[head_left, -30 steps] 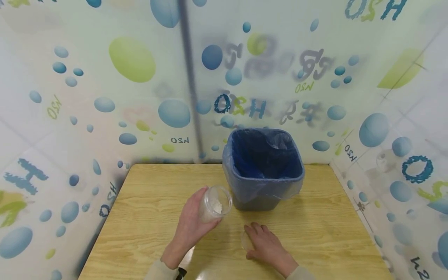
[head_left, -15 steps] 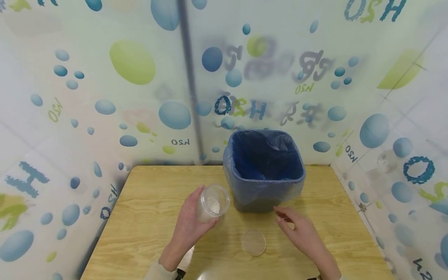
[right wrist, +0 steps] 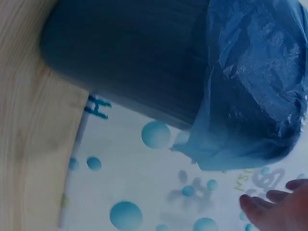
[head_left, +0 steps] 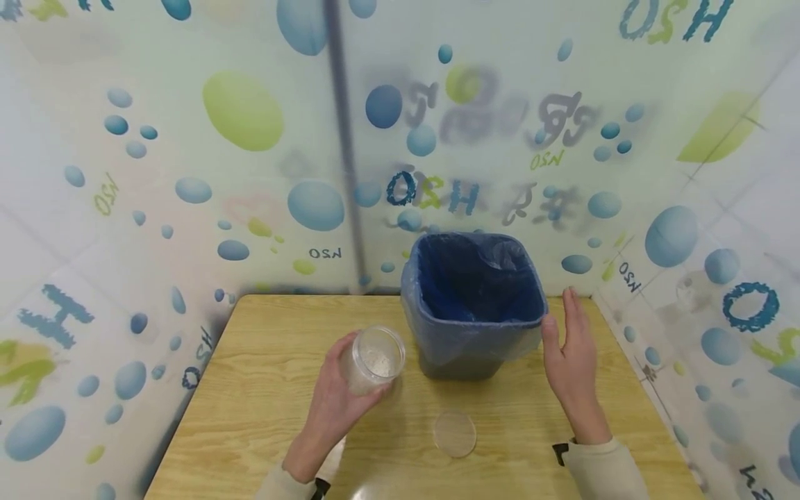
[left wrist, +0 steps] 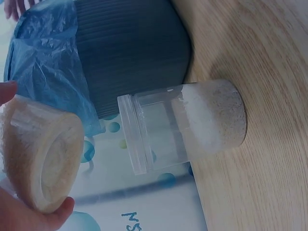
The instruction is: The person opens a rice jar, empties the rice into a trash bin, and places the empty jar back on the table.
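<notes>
My left hand [head_left: 340,392] grips a clear jar [head_left: 365,378] of pale, rice-like grains, tilted above the table left of the bin. Its round base shows in the left wrist view, where my left fingers [left wrist: 60,214] hold its side. Below stands a second clear jar [left wrist: 192,122], partly filled with whitish grains; I cannot pick it out in the head view. On the table lies a clear round lid [head_left: 455,434]. My right hand [head_left: 571,361] is raised beside the bin's right side, its fingers straight and holding nothing; whether the thumb touches the bin is unclear.
A bin [head_left: 462,364] with a blue plastic liner [head_left: 471,278] stands at the back of the wooden table [head_left: 281,326]. Bubble-printed curtains [head_left: 250,173] enclose the back and both sides.
My right hand has left the clear lid on the table and moved right and up beside the bin. My left hand still holds the jar, shifted slightly left.
</notes>
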`<state>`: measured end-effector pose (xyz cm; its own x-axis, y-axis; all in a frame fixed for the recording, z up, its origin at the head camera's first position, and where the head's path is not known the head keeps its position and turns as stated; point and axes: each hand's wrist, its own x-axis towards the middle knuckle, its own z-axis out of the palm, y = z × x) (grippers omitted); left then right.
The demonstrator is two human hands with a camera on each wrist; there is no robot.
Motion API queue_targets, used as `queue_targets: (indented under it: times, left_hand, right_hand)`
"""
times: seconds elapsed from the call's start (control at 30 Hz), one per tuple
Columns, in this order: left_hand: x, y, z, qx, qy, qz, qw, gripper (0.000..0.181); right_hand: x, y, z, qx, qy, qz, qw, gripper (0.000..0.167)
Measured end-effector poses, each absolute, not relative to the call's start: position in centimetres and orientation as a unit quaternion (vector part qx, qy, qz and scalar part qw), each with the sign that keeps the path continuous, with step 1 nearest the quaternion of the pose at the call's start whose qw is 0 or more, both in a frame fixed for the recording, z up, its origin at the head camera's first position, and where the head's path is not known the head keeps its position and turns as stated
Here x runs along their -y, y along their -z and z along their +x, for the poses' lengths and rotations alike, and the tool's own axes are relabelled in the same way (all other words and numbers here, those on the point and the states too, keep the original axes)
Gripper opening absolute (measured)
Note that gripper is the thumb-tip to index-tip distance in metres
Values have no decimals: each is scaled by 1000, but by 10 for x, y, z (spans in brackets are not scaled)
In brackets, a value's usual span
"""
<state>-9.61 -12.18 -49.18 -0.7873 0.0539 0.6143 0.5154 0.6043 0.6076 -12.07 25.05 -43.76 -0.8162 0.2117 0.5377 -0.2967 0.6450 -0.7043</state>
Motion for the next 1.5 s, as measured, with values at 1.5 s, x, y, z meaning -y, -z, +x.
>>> queue_targets:
  times: [1.5]
  left_hand:
    - [141,398,-163,822,215,-310,426,95]
  right_hand:
    - [-214,441,-134,804,-588,-2,89,55]
